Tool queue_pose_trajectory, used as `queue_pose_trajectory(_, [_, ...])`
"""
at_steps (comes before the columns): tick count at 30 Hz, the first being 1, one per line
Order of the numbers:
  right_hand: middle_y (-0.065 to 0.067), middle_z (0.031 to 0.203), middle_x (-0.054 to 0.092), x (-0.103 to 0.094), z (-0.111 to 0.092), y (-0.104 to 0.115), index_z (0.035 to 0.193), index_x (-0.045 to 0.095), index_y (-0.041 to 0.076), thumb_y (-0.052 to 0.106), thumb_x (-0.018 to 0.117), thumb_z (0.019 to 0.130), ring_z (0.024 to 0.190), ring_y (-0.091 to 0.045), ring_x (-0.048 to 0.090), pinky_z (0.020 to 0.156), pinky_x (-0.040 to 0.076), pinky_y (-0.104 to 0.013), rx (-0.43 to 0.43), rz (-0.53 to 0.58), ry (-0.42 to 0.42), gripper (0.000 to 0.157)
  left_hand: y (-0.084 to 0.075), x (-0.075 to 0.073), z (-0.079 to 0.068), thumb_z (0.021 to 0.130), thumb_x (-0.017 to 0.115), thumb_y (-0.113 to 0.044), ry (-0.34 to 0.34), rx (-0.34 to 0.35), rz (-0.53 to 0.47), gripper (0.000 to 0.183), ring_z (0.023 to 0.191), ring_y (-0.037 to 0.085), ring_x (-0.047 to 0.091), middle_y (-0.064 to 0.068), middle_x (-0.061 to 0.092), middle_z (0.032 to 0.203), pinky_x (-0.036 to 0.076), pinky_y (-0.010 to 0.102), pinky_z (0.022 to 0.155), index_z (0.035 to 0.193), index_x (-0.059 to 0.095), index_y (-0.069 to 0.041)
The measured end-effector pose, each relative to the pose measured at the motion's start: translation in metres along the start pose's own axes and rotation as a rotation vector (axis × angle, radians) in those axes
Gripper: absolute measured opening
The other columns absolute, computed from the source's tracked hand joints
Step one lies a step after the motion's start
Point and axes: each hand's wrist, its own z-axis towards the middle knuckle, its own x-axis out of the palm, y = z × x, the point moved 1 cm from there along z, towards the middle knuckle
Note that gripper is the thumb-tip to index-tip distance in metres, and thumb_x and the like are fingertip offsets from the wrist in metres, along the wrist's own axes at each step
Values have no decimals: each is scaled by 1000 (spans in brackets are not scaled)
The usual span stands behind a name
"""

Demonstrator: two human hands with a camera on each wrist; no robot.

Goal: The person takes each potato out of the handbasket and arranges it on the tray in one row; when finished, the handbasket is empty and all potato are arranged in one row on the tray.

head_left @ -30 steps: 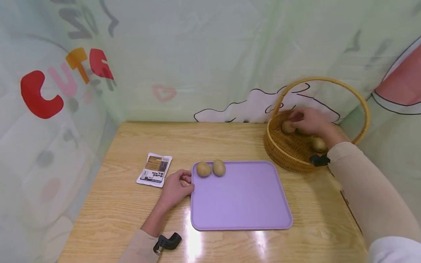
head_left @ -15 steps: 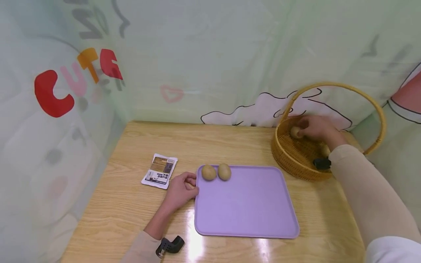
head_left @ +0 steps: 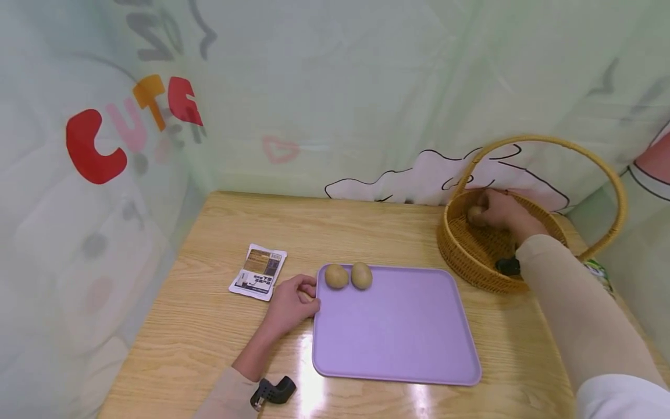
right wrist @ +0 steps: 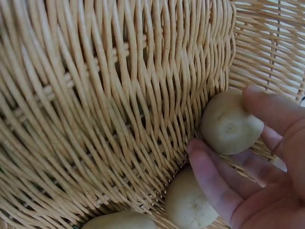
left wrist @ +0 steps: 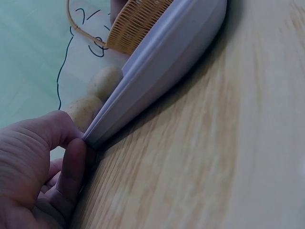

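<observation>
My left hand pinches the left rim of a lilac tray, with the thumb on the rim and a finger against its outer side. Two potatoes, one at the tray's far left corner and one beside it, lie on the tray. Inside the wicker basket, my right hand holds a potato between thumb and fingers, close to the woven wall. In the right wrist view, a second potato sits under the fingers and a third shows at the bottom edge.
A white printed packet lies left of the tray. The basket's tall handle arches over my right forearm. Behind the wooden table hangs a printed cloth. A colourful item is partly hidden behind the right sleeve.
The head view has turned slightly right, so everything sits further left or lower relations aside. My right hand has closed in on the potato in the basket. The left hand keeps its place on the tray rim.
</observation>
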Motion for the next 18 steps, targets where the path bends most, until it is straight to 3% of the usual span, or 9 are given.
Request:
queue_pose_trajectory(6, [-27, 110, 53, 4, 0, 2, 128, 44, -7, 26, 60, 92, 85, -36, 55, 63, 52, -43, 7, 13, 56, 51, -1, 1, -2, 73, 69, 0, 7, 5, 2, 38, 64, 12, 63, 6, 63, 86, 56, 26, 55, 111, 64, 1])
queue_pose_trajectory(10, [-24, 106, 55, 4, -2, 3, 127, 48, -6, 25, 57, 92, 80, -33, 56, 60, 52, -41, 0, -21, 88, 47, -2, 2, -2, 73, 69, 0, 9, 0, 7, 38, 64, 12, 63, 5, 63, 86, 56, 27, 55, 111, 64, 0])
queue_pose_trajectory(18, [-19, 100, 57, -6, -8, 10, 117, 54, -1, 24, 61, 90, 83, -33, 53, 61, 48, -40, -25, -56, 35, 37, 0, 1, 0, 74, 70, -1, 5, -12, -7, 39, 66, 13, 64, 5, 63, 87, 57, 29, 56, 112, 64, -1])
